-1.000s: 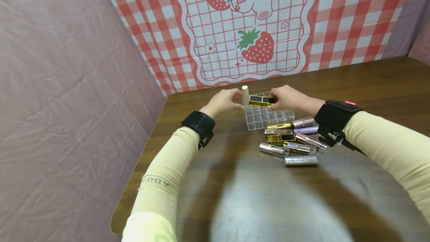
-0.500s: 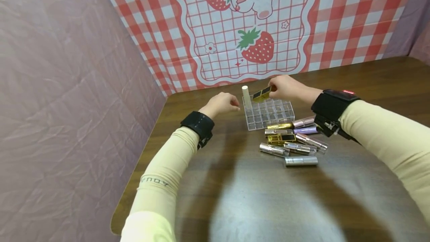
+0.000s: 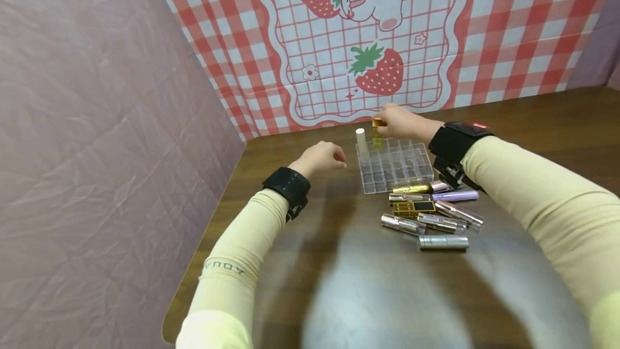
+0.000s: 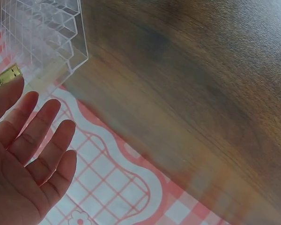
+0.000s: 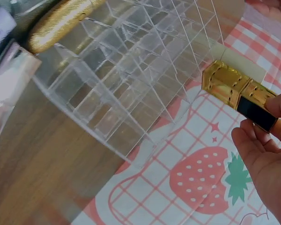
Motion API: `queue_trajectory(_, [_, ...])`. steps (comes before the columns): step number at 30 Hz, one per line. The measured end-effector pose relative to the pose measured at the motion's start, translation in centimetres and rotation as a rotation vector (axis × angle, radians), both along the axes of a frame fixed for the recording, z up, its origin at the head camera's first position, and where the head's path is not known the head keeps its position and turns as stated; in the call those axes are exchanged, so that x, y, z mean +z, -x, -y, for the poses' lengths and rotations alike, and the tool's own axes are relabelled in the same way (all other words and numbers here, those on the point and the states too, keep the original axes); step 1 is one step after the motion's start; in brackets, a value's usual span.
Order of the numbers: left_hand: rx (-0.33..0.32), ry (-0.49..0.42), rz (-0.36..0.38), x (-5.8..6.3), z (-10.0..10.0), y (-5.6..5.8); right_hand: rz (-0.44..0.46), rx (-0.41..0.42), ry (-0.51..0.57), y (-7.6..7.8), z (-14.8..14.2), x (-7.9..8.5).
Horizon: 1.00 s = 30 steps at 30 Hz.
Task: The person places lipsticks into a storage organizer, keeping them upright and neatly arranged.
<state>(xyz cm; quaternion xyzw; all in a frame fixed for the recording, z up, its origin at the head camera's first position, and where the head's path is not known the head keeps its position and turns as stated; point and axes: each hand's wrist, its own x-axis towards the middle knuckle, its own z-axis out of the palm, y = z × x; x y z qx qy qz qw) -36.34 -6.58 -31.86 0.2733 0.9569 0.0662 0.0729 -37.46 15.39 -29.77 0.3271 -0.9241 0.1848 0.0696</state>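
Note:
Pinched between thumb and fingers of my right hand is a gold and black lipstick, held upright at the back row of a clear divided organizer. The right wrist view shows its gold end pointing at the compartments, near the back edge. Just left of it, a cream tube stands in the back left corner compartment. My left hand hovers left of the organizer, holding nothing. Its fingers are loosely bent and spread in the left wrist view.
Several lipstick tubes lie in front of the organizer, among them a gold and black one, a lilac one and a silver one. Behind the wooden table hangs a checked strawberry cloth.
My right hand has carried the lipstick back over the organizer and turned it from nearly level to upright. My left hand has drawn slightly away from the cream tube.

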Motion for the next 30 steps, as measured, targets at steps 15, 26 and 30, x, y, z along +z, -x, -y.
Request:
queue_trajectory(15, [0.01, 0.01, 0.026, -1.3, 0.4, 0.8, -0.072, 0.172, -0.097, 2.6, 0.8, -1.1])
queue_trajectory(26, [0.012, 0.031, 0.041, -1.8, 0.1, 0.7, -0.081, 0.118, -0.196, 1.7, 1.4, -0.4])
queue_trajectory(30, [0.011, 0.033, 0.035, -1.9, 0.2, 0.8, -0.101, 0.116, -0.212, 1.7, 1.4, -0.5])
